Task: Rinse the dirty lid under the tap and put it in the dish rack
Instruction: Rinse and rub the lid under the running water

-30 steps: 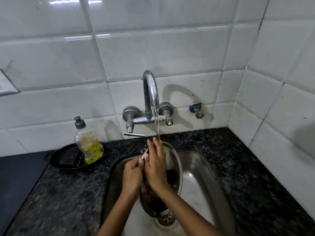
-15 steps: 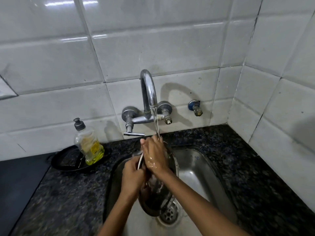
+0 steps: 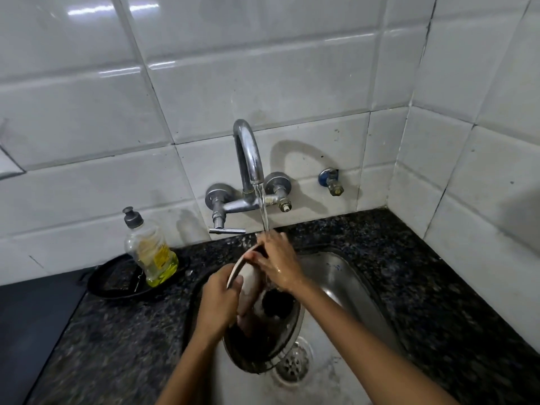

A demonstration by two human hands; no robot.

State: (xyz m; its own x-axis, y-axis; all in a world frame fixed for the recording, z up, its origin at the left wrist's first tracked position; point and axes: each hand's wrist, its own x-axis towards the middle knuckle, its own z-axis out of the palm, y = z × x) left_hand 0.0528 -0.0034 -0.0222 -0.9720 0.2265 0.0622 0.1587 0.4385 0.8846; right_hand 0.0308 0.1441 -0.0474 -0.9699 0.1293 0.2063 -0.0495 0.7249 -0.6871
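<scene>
— Steel, is it, that lid (image 3: 264, 331)? Where does it sit?

— Looks like steel with a dark knob in the middle. It's held on edge over the sink (image 3: 344, 276), tilted, its lower rim down near the drain (image 3: 293, 362) and its upper rim up under the tap (image 3: 248, 153).

— Who has hold of it?

— The left hand (image 3: 217, 305) is clamped on the left rim, thumb over the edge, fingers curled behind. That hand carries it. The right hand (image 3: 277, 261) is at the top rim, fingers bent over the edge right where the water (image 3: 264, 214) lands; whether it pinches the rim or only rubs it, I can't tell.

— So which step is this?

— Rinsing, I'd say. Water runs over the right hand's knuckles and down the lid's inner face. The lower part looks dark and maybe not clean yet, so I judge the rinse is partway.

— And next?

— Probably turning the lid in the left hand so the stream reaches the lower rim and the back, then shaking it off. After that comes the rack, which I can't see anywhere in view.

— Anything in the way?

— A soap bottle (image 3: 150, 252) stands on a black tray (image 3: 117, 282) on the counter (image 3: 394, 258) to the left, well apart from the hands. A wet rim could slip, so the left grip should stay firm.
</scene>
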